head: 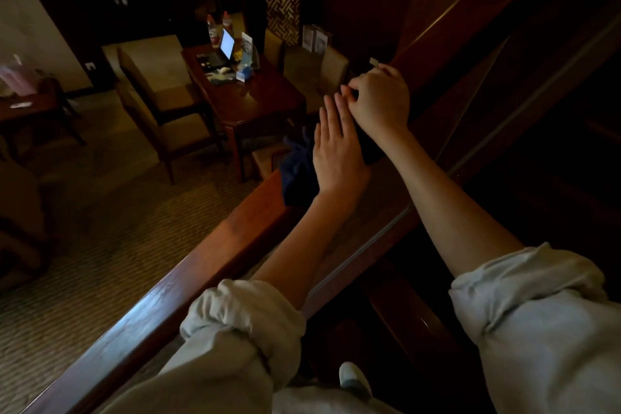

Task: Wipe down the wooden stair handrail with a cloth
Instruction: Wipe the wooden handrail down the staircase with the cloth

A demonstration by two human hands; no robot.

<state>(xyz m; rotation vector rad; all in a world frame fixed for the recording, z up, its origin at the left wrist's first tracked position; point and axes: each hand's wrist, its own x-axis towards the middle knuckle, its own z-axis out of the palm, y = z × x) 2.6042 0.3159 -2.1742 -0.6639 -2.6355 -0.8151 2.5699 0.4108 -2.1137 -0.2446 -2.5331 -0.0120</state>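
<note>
The wooden handrail [215,255] runs from the lower left up to the right across the view, broad and reddish-brown. A dark blue cloth [297,175] lies draped over its top and outer edge. My left hand [336,151] rests flat on the rail with fingers stretched out, its palm against the cloth's right side. My right hand [379,97] is just beyond it, fingers curled and pinched together above the rail; what it pinches is too dark to make out. Both sleeves are rolled up to the elbow.
Below the rail is a carpeted room with a wooden desk [255,94] carrying a laptop [223,49] and bottles, and chairs [158,111] around it. Dark stair steps drop away on the right. My shoe [353,376] shows at the bottom.
</note>
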